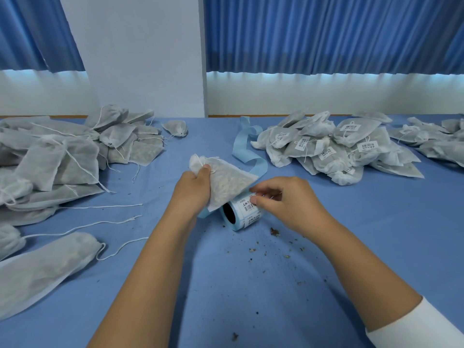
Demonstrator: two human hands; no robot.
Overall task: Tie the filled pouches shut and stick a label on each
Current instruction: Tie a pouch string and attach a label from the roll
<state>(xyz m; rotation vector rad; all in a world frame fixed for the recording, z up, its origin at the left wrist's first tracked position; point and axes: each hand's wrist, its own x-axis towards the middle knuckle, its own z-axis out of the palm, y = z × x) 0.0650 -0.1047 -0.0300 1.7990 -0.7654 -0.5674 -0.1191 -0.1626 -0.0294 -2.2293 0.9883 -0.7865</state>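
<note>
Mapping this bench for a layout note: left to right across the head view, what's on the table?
From the left: unlabelled pouch pile → left hand gripping a pouch → label roll → right hand pinching a label → labelled pouch pile.

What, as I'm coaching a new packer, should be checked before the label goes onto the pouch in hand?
1. Pouch neck gathered shut: ok.
2. Left hand grips the pouch near its neck: ok.
3. Visible pouch face bears no label so far: ok.
4. Right hand pinches a label at the label roll: ok.
5. Label peeled fully free of the roll: cannot tell.
</note>
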